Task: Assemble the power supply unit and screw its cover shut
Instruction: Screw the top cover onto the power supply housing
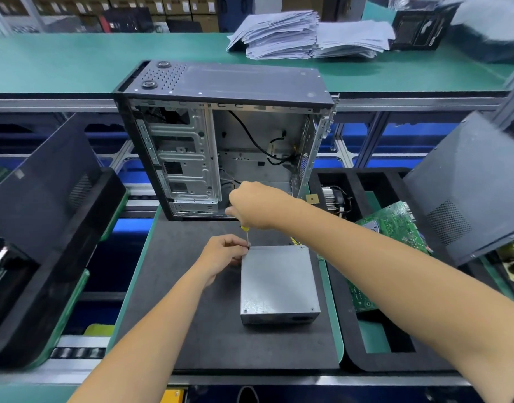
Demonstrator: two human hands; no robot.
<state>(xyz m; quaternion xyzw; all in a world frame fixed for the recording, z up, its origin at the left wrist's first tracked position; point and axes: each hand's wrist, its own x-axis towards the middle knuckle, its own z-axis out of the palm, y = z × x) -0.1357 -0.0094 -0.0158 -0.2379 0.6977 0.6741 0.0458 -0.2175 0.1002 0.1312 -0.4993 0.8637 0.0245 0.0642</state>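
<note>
The PSU is a plain grey metal box, cover on. At its far-left corner, the right grip clasps a screwdriver; the left grip pinches its tip.

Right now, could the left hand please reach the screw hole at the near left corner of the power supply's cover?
Probably yes. The left hand rests at the power supply's far left corner, steadying the screwdriver, and nothing lies over the cover between it and the near-left hole.
</note>
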